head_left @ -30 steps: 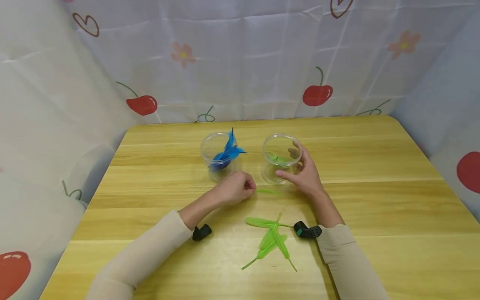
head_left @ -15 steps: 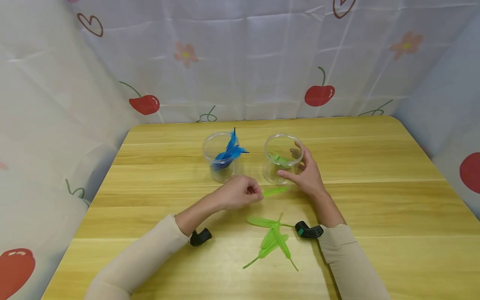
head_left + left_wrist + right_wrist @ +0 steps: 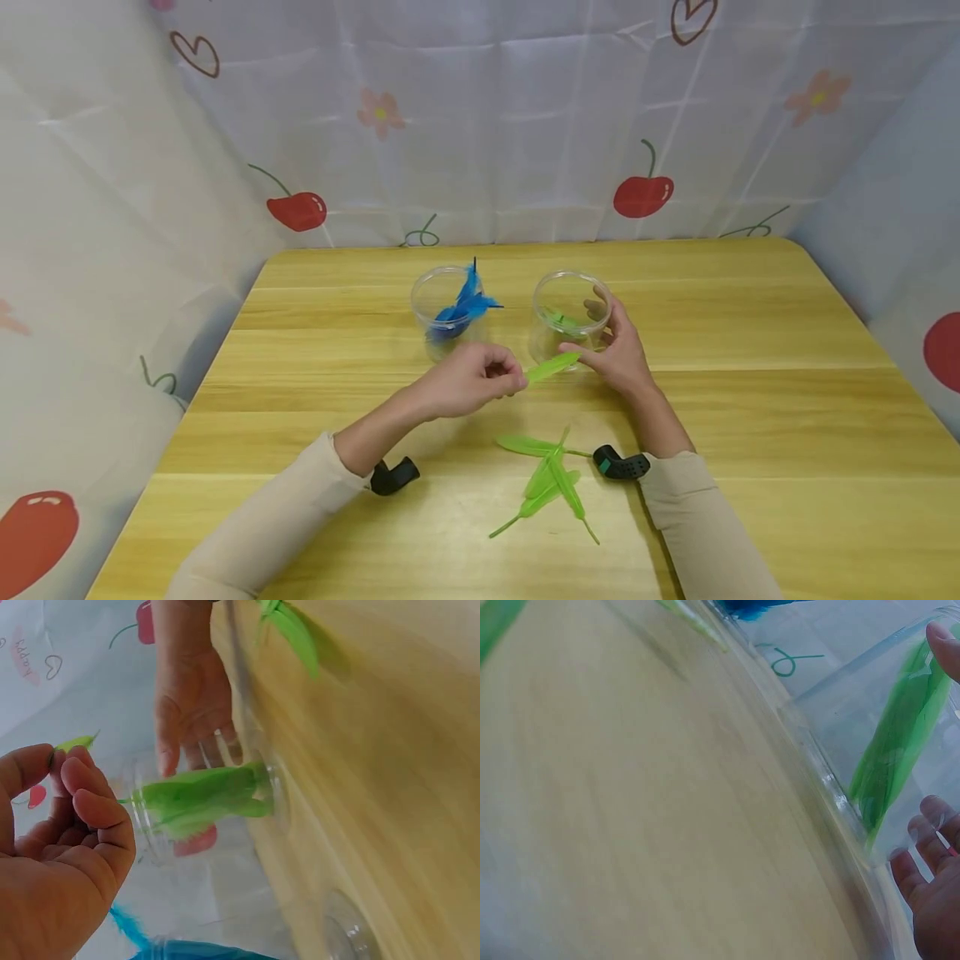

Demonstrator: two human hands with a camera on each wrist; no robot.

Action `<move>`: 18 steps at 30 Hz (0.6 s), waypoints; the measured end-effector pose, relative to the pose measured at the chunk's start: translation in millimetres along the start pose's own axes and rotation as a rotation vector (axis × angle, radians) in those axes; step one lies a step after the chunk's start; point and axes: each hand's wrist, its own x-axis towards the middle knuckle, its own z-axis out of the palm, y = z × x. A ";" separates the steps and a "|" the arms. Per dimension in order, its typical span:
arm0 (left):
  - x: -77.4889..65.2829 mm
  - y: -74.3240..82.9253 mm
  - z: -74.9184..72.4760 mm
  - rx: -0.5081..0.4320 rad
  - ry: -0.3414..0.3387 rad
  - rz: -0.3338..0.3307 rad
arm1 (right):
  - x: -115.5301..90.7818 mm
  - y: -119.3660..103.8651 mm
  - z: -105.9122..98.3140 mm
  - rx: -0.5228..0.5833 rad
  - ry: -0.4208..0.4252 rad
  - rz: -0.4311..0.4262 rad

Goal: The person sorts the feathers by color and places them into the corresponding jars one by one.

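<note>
Between thumb and fingertips my left hand [image 3: 468, 382] pinches a light green feather [image 3: 553, 367], raised above the table with its tip toward the right. My right hand [image 3: 618, 354] holds a clear plastic jar [image 3: 537, 340] from its right side, thumb in front and fingers behind. Green feathers [image 3: 901, 739] stand inside that jar, seen through its wall in the right wrist view. To its left is a second clear jar [image 3: 422, 310] with blue feathers [image 3: 459, 315] poking over the rim. The held feather overlaps the right thumb and jar front in the head view.
Several loose green feathers [image 3: 551, 475] lie crossed on the wooden table [image 3: 750, 400], in front of the jars and between the forearms. A patterned curtain [image 3: 480, 125] with cherries and flowers hangs behind the table and along its sides.
My left hand has lifted the green feather from the tabletop, tip upward toward the right-hand jar. The right hand keeps its hold on the jar. The camera view has shifted slightly.
</note>
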 end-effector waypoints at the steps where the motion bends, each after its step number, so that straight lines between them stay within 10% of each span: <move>1: 1.1 2.1 0.0 -0.021 0.006 0.006 | 1.1 6.6 -0.8 0.001 0.005 -0.002; 18: 37.9 18.4 16.6 -0.161 0.273 0.045 | -6.4 -26.7 0.4 0.013 -0.022 0.011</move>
